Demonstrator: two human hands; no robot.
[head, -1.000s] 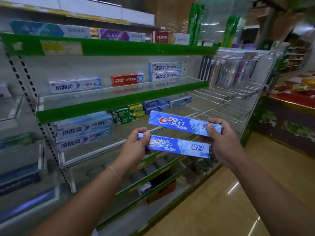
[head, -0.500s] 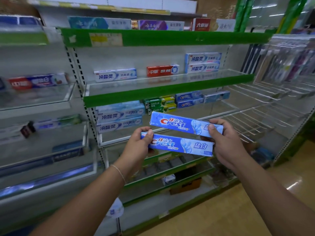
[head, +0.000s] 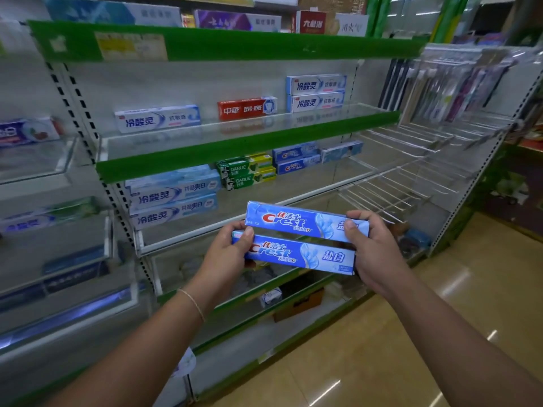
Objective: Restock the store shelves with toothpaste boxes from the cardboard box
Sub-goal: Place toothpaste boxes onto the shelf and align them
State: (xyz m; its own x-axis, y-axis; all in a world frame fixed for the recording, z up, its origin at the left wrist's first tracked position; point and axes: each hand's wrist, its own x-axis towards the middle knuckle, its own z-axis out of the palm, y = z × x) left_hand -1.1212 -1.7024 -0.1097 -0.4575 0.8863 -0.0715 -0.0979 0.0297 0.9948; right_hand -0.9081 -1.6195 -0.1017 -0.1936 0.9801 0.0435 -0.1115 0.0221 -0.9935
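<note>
Up front in the head view, two blue Crest boxes are held before the shelves — the upper Crest box (head: 305, 221) gripped at its 3 o'clock end by the right hand (head: 370, 247), the lower Crest box (head: 296, 254) pinched at its 9 o'clock end by the left hand (head: 227, 254). Behind them, toward 12 o'clock, the glass shelf (head: 264, 214) carries Darlie boxes (head: 246, 171) — two more Crest boxes beside them.

Left-hand shelves (head: 53, 177) blurred, hanging toothbrush packs (head: 458, 80) smeared, top-shelf boxes (head: 235, 20) cropped by the frame edge
</note>
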